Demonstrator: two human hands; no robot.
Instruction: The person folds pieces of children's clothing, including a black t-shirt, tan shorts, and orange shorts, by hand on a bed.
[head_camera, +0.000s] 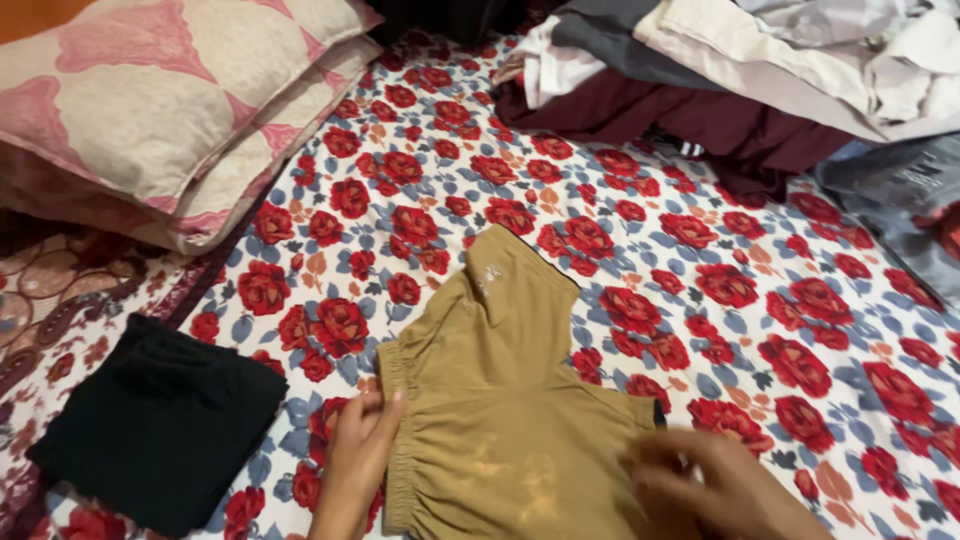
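Tan shorts (510, 370) with an elastic waistband lie flat on a bedsheet printed with red roses (640, 250), one leg pointing away from me. My left hand (362, 450) rests on the left end of the waistband, fingers pinching the fabric edge. At the right side of the shorts my right hand (715, 480) looks blurred, fingers curled on the cloth near the waistband's right corner.
A folded black garment (160, 420) lies to the left of the shorts. Two pink patterned pillows (160, 100) are stacked at the top left. A heap of unfolded clothes (740, 70), maroon, white, grey and blue, fills the top right.
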